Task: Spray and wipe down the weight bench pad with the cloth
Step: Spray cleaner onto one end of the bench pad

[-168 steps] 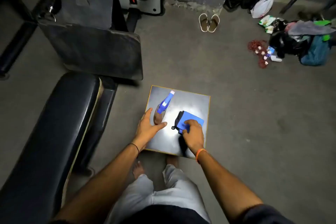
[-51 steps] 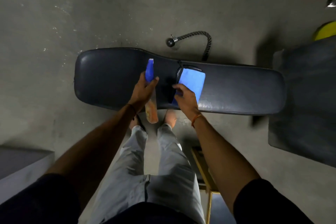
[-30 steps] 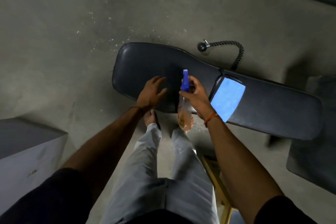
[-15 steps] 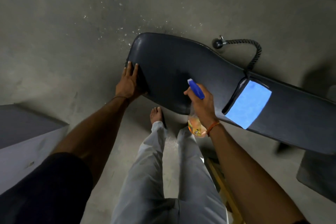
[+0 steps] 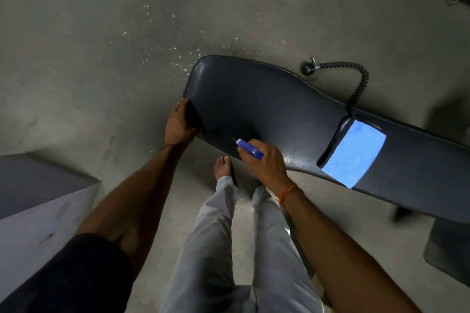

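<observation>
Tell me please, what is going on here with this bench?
A person stands over a dark weight bench pad. The right hand grips a spray bottle with a blue head, its nozzle pointing at the wide end of the pad. The left hand rests on the edge of that same end. A blue cloth lies flat on the pad further along, and no hand touches it, so the wiping has not yet begun.
</observation>
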### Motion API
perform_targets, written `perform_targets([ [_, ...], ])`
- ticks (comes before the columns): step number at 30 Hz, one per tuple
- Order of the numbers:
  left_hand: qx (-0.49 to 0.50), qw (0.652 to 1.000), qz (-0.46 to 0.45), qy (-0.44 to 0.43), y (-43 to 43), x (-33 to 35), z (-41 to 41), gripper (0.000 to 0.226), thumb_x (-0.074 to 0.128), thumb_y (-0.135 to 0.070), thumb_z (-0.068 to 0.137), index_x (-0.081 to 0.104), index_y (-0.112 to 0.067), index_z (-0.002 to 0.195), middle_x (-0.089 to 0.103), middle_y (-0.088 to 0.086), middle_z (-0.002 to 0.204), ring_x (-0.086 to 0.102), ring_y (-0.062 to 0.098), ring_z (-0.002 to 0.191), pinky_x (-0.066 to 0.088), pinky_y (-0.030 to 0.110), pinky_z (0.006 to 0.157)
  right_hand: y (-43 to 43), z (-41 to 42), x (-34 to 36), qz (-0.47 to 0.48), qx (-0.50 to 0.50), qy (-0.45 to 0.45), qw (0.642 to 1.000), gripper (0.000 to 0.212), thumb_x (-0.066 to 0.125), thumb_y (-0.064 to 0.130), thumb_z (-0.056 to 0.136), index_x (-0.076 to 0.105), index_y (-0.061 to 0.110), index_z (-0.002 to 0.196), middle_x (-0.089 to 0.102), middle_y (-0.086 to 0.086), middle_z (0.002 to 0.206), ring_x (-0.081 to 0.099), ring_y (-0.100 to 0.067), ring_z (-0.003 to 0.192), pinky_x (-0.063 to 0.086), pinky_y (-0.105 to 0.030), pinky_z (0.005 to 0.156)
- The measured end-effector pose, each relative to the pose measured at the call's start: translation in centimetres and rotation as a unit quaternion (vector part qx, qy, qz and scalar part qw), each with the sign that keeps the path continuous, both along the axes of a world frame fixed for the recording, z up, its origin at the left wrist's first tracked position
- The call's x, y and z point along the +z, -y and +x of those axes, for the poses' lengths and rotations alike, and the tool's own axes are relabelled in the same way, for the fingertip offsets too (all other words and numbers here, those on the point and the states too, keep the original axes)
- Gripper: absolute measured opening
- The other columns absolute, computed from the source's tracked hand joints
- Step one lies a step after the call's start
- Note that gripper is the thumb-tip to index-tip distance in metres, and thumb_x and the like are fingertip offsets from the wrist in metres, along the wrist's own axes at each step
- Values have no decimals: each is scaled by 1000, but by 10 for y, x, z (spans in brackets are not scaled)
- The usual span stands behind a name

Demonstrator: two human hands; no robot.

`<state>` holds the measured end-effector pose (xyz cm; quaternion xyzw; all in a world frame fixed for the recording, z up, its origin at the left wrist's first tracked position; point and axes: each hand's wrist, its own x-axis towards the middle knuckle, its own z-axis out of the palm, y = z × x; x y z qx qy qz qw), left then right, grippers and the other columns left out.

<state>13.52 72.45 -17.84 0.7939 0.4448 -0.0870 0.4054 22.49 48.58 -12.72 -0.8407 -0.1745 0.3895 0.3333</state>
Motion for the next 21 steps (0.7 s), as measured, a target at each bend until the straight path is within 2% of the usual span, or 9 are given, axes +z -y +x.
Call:
perform_targets([
  [2, 24, 999, 3, 24, -4, 5, 0, 65, 78, -10, 78, 54, -18, 139, 57, 11, 139, 55, 34, 128, 49, 53, 108, -15, 6, 4, 12, -20, 21, 1000, 31, 63, 44, 97, 55, 21, 77, 54, 6, 63, 58, -22, 61, 54, -44, 67],
  [5, 48, 999, -11, 21, -7, 8, 2, 56, 75, -12, 77, 60, -16, 131, 66, 10, 127, 62, 31, 117, 54, 50, 101, -39, 17, 10, 26, -81, 34, 996, 34, 61, 46, 97, 60, 15, 83, 65, -6, 70, 64, -25, 66, 55, -44, 65],
  [9, 36, 999, -28, 4, -8, 6, 4, 63, 72, -15, 78, 55, -21, 138, 61, 8, 135, 58, 31, 124, 51, 48, 107, -62, 35, 17, 40, -165, 26, 985, 33, 60, 41, 99, 61, 13, 81, 61, -5, 71, 57, -20, 65, 48, -34, 60],
  [12, 31, 999, -29, 7, -10, 5, 6, 61, 73, -10, 81, 54, -20, 138, 58, 9, 140, 54, 31, 129, 48, 48, 110, -66, 47, 19, 47, -211, 34, 976, 30, 62, 33, 99, 66, 6, 87, 70, -15, 81, 65, -22, 70, 42, -11, 56],
  [15, 39, 998, -51, 13, -11, 5, 6, 59, 72, -11, 83, 54, -21, 138, 57, 7, 141, 53, 30, 131, 48, 49, 111, -55, 47, 23, 61, -228, -2, 972, 28, 63, 27, 99, 68, 0, 93, 72, -17, 87, 60, 0, 64, 41, -4, 56],
  [18, 83, 992, -92, 36, -13, 5, 3, 58, 72, -13, 86, 52, -21, 140, 59, 7, 139, 55, 29, 130, 49, 50, 109, -46, 36, 22, 68, -190, -46, 978, 27, 64, 31, 99, 69, 5, 94, 70, -11, 85, 59, -2, 68, 47, -13, 63],
  [21, 206, 960, -176, 69, -19, 9, 9, 66, 65, -7, 93, 39, -15, 153, 49, 11, 152, 49, 32, 138, 46, 52, 112, -54, 27, 22, 55, -128, -53, 989, 37, 64, 44, 95, 65, 8, 84, 67, -18, 79, 63, -22, 69, 53, -37, 66],
])
